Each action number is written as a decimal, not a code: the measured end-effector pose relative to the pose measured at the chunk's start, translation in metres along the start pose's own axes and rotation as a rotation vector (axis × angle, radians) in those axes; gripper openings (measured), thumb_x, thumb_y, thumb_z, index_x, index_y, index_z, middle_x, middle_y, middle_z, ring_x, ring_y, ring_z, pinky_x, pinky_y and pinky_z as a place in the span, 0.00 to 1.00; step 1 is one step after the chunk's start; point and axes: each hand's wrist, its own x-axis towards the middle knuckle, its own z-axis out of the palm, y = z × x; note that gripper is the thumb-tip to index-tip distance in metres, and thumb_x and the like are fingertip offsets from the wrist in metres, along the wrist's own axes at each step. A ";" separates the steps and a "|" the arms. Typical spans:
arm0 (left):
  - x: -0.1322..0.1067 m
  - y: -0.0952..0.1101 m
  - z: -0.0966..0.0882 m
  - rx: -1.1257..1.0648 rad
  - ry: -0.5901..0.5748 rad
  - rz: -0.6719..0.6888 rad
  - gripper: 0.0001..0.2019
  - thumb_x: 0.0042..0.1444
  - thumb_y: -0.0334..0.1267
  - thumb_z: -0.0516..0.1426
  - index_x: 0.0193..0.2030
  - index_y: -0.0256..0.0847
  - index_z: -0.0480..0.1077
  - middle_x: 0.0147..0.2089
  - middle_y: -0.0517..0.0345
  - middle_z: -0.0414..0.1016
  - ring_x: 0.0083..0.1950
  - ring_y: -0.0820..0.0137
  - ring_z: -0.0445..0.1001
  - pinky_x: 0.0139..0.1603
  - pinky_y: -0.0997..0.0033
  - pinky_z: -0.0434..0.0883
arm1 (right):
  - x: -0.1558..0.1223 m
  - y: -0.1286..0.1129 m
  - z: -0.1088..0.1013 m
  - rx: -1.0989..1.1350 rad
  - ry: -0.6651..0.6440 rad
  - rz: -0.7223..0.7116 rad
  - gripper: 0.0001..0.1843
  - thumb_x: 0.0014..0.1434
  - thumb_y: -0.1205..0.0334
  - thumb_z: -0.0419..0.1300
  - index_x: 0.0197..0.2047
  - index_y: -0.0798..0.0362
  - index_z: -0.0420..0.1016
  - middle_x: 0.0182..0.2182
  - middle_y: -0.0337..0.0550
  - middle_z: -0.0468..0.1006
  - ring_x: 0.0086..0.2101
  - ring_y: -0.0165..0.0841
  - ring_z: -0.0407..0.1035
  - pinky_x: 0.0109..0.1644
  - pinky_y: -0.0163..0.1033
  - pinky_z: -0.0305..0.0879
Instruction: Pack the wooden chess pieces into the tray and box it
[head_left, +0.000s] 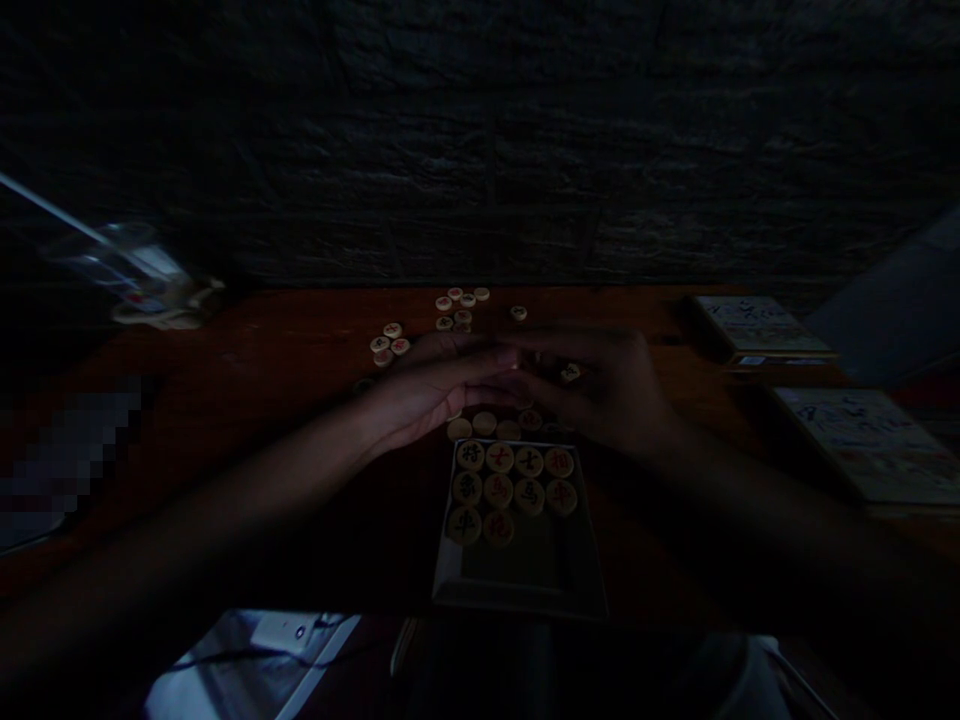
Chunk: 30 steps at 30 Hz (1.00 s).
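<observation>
My left hand [439,388] reaches over the table from the left, its fingers stretched out and its palm partly showing. From the right my right hand [604,385] arches in, thumb and fingers drawn together where they meet the left fingertips. Whatever is between them is hidden in the dark. Just below is a shallow box tray [521,595] holding rows of round Chinese chess pieces [499,491] with red and black characters. A few loose chess pieces [484,423] lie between hands and tray. Another chess piece [571,372] shows beneath the right hand's arch.
More chess pieces lie in a cluster [463,300] near the wall and a smaller group [390,345] left of the hands. Two flat printed boxes [761,325] [870,445] sit at the right. A clear container [154,275] stands far left. A dark stone wall [480,150] bounds the table.
</observation>
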 end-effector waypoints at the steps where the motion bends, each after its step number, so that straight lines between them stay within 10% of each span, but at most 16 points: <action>1: 0.000 0.000 0.000 -0.008 0.000 -0.005 0.11 0.61 0.38 0.69 0.48 0.34 0.83 0.49 0.45 0.86 0.46 0.65 0.85 0.50 0.67 0.81 | 0.000 0.001 0.000 -0.014 0.001 -0.011 0.15 0.65 0.58 0.69 0.55 0.46 0.86 0.45 0.44 0.87 0.39 0.35 0.80 0.44 0.39 0.74; 30: 0.002 -0.003 0.000 0.016 0.076 0.038 0.10 0.59 0.33 0.70 0.47 0.36 0.83 0.47 0.49 0.87 0.45 0.67 0.86 0.50 0.69 0.81 | 0.001 0.005 -0.001 -0.135 -0.011 -0.128 0.17 0.65 0.66 0.67 0.57 0.49 0.84 0.46 0.46 0.86 0.43 0.36 0.80 0.45 0.39 0.76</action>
